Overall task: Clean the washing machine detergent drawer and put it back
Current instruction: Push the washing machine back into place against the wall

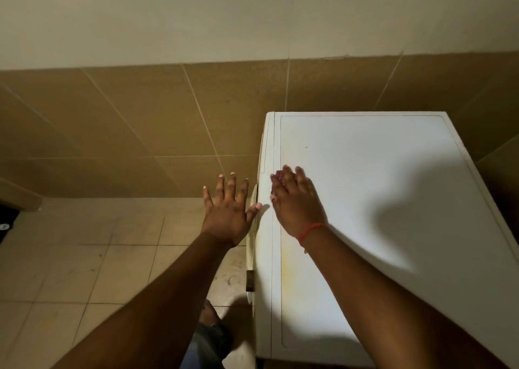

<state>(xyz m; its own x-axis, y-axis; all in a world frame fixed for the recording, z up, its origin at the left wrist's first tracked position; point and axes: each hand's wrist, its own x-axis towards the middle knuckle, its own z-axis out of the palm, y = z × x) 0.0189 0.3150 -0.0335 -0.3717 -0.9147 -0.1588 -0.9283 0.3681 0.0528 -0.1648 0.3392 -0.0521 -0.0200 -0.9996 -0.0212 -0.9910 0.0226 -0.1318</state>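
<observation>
Seen from above: white box-shaped washing machine (365,214) standing at the right, against a brown tiled wall (140,121), on a pale beige tiled floor (84,256); front face of the machine turned to the left, visible only as a narrow foreshortened strip along its left edge.

Left hand (229,211) stretched forward on a straight arm, back of the hand up, fingers straight and spread wide; grip open, holding nothing; thumb (254,210) angled to the right, its tip at the machine's upper front edge, contact not certain; rest of the hand over the floor, just beside the machine's front.

Right hand (295,200) reaching forward over the flat white top panel near its left edge, fingers straight and close together, pointing away from the body; grip open, holding nothing; touching the panel or hovering above it, cannot tell; thin red string bracelet (311,229) around the right wrist.

Detergent drawer not clearly made out; only cream-coloured fittings (251,245) along the front strip, too foreshortened to identify, one brownish patch lower down.

Dark shadows lying across the right and near parts of the top panel; grey fabric and a bare knee at the bottom edge, between the arms.
</observation>
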